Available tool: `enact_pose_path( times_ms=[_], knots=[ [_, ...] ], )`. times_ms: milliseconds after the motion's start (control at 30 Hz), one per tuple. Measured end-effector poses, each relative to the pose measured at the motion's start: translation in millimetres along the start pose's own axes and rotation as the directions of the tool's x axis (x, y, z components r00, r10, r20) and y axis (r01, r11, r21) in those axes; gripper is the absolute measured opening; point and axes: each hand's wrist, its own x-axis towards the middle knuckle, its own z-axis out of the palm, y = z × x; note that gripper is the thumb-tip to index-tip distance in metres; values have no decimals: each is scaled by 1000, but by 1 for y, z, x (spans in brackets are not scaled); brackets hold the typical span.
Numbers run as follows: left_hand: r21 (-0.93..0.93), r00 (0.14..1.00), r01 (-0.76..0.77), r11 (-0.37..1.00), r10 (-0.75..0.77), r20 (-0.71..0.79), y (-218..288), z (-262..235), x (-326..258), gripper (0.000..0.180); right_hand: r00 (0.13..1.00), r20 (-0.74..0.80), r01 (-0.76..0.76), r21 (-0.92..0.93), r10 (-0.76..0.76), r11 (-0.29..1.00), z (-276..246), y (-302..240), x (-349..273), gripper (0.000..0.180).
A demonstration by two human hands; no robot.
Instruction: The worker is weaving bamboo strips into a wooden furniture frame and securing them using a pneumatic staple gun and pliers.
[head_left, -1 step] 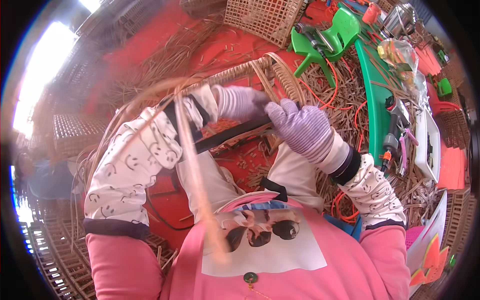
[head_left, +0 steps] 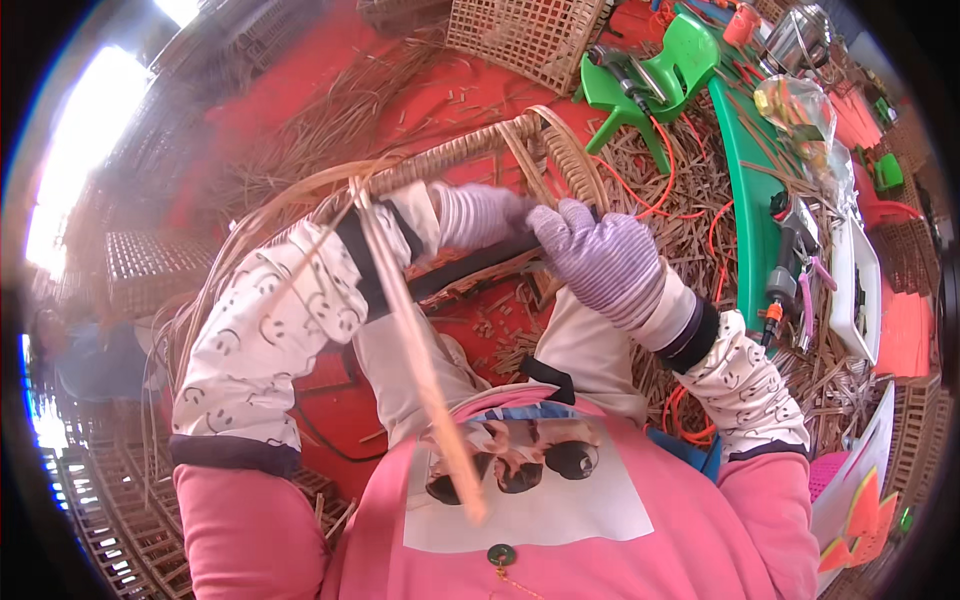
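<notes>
Across my lap lies a woven rattan frame (head_left: 570,165) with wrapped edges and a dark bar (head_left: 485,262) along its near side. My left hand (head_left: 480,215), in a purple-and-white striped glove, is closed at the bar; its blurred fingertips hide what they pinch. Touching or nearly touching it, my right hand (head_left: 600,255), in the same kind of glove, has its fingers curled around the bar's right part. A long pale rattan strip (head_left: 415,345) hangs over my left forearm toward my chest. More loose strips (head_left: 270,205) arch out beside my left sleeve.
Cut strips and short scraps litter the red floor (head_left: 320,60). A green child's chair (head_left: 690,60) at the far right carries a power tool with an orange hose. Another power tool (head_left: 790,250) lies by a green table edge (head_left: 735,180) and a white tray (head_left: 855,290). Woven baskets (head_left: 525,40) stand around.
The hanging strip's lower end has swung to the right. Both hands have shifted very slightly and stay at the bar.
</notes>
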Motion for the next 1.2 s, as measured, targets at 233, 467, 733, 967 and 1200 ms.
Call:
enact_pose_path(
  times_ms=[233, 467, 733, 967, 1200],
  knots=[
    [-327, 845, -515, 792, 534, -36, -24, 16, 30, 32, 993, -115, -23, 92, 34, 996, 7, -1, -3, 25],
    [764, 619, -494, 416, 785, -28, 0, -6, -7, 30, 990, -88, -72, 344, 108, 936, 10, 2, -2, 44],
    [391, 932, -204, 898, 300, -204, 25, -3, -62, 24, 979, -42, -160, 443, 199, 882, -1, 0, -3, 39],
    [211, 920, -172, 962, 233, -314, 46, 19, -69, 30, 958, 109, -267, 669, 263, 694, -2, 5, -11, 51],
    [533, 775, -380, 756, 575, -262, 28, 24, -76, 25, 942, -24, -236, 664, 335, 710, 8, -3, -31, 57]
  ],
)
